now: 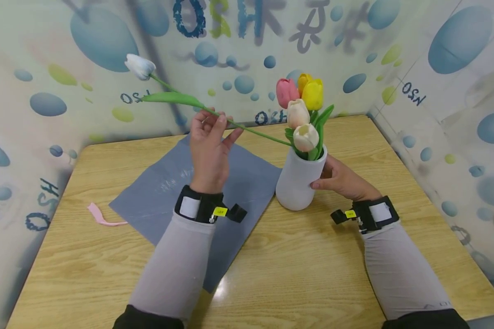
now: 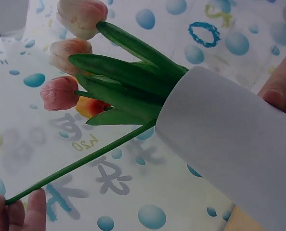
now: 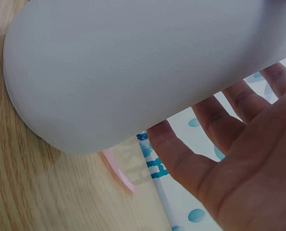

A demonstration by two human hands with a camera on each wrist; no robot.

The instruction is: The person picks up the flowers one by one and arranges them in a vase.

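Note:
My left hand point(image 1: 211, 153) pinches the green stem of a white artificial tulip point(image 1: 140, 67) between thumb and fingers. That tulip slants, bloom up to the left, its stem's lower end at the rim of a white vase point(image 1: 297, 185). Several tulips stand in the vase, among them a pink tulip point(image 1: 287, 92), a yellow tulip point(image 1: 313, 94) and a cream tulip point(image 1: 306, 137). With the thumb in front and fingers behind, my right hand point(image 1: 346, 179) holds the vase from its right side. The vase tilts slightly, its base at the table.
A grey-blue sheet of wrapping point(image 1: 164, 183) lies on the wooden table point(image 1: 313, 274), left of the vase. Near the sheet's left corner is a pink ribbon point(image 1: 100, 217). Patterned walls point(image 1: 243, 59) rise behind the table and along its right side.

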